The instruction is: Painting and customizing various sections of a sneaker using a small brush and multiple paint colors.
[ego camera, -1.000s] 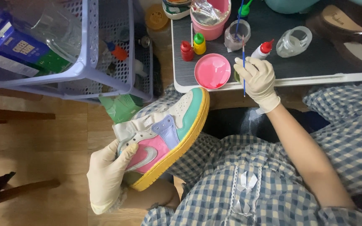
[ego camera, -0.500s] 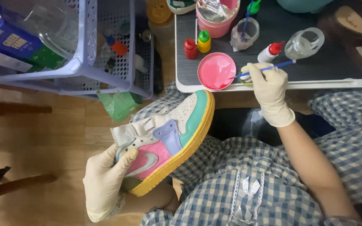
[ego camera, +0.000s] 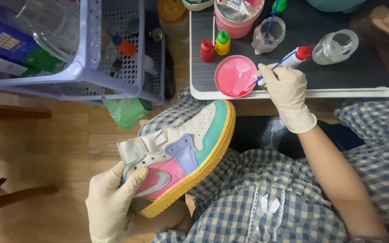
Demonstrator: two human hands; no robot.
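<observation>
A lavender plastic basket (ego camera: 91,67) with perforated walls sits well to the far left of the left hand's fingers; it holds a clear rounded plastic container, a blue carton and a few small bottles. The dark ribbed desk (ego camera: 338,76) with its white rim lies under the right hand's fingers.

The sneaker (ego camera: 181,153) rests on the lap, its heel in the left hand (ego camera: 111,202). It is a high-top with a yellow sole, mint toe band, lilac and pink side panels and a grey swoosh-shaped patch. The left hand wears a smooth cream glove, its fingers (ego camera: 133,177) curled around the heel and ankle collar.

Just left of the right hand's fingers is a shallow round pink dish (ego camera: 235,75) holding glossy pink paint. Beyond it stands a pink cup (ego camera: 238,18) lined with crumpled foil, and a clear cup (ego camera: 269,35) with a blue stick in it.

The gloved right hand (ego camera: 287,92) has its fingers pressed together, pinching a thin blue brush (ego camera: 273,69) whose tip meets the dish's paint. Small red (ego camera: 207,50) and yellow, green-capped bottles (ego camera: 222,43) stand beyond the dish.
</observation>
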